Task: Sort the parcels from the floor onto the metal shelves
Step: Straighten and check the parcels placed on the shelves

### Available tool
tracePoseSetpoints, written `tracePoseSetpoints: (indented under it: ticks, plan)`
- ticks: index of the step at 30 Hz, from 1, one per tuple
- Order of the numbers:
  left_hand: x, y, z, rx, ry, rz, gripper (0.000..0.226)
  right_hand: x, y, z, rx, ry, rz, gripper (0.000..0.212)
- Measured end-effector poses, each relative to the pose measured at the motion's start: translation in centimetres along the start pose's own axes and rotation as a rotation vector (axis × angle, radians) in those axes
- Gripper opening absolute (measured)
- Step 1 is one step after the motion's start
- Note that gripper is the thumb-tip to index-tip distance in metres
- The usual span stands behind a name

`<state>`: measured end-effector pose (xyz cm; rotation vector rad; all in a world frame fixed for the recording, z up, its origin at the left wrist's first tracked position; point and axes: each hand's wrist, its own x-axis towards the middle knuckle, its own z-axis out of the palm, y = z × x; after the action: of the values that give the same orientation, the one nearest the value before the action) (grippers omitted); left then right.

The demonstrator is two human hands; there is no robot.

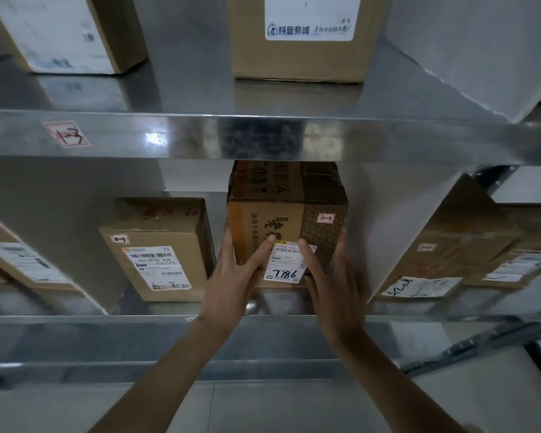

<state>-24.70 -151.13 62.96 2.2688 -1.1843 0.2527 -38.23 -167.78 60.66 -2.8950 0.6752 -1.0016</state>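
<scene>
A brown cardboard parcel [294,220] with printed characters and a white label marked 7186 stands on the lower metal shelf [156,320], in the middle. My left hand [235,276] touches its front and left edge with straight fingers, the thumb lying across the front face. My right hand [334,282] lies flat against its front right side, fingers straight and slightly blurred.
A labelled box [160,254] stands just left of the parcel, another [22,264] at far left. Two boxes [444,245] sit to the right. The upper shelf [263,135] carries two boxes [300,42] and a white parcel [481,51]. Grey floor below.
</scene>
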Motion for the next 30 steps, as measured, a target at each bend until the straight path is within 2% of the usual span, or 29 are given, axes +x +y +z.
tracePoseSetpoints:
  ticks: [3,6,14,20,26,30]
  plan:
    - [-0.7,0.2,-0.5,-0.002,0.028,0.016,0.106,-0.4,-0.1,-0.3,0.013,-0.002,0.010,0.085]
    - [-1.7,0.7,-1.5,-0.007,0.058,0.053,0.092,-1.6,-0.7,-1.2,0.047,0.016,-0.008,0.076]
    - [-6.0,1.2,-5.8,0.025,0.063,0.099,0.098,-4.3,-5.7,-5.0,0.066,0.041,-0.083,0.077]
    - [-9.1,-1.3,-11.1,0.110,0.143,0.104,0.055,-4.8,-12.0,-6.4,0.007,0.011,-0.132,0.068]
    - [-11.0,-5.6,-13.9,0.130,0.145,0.023,0.062,-3.9,-17.0,-6.6,0.015,-0.026,-0.162,0.064]
    - [-11.6,-7.3,-14.4,0.127,0.174,0.008,0.069,-3.2,-18.5,-5.1,-0.004,-0.050,-0.171,0.079]
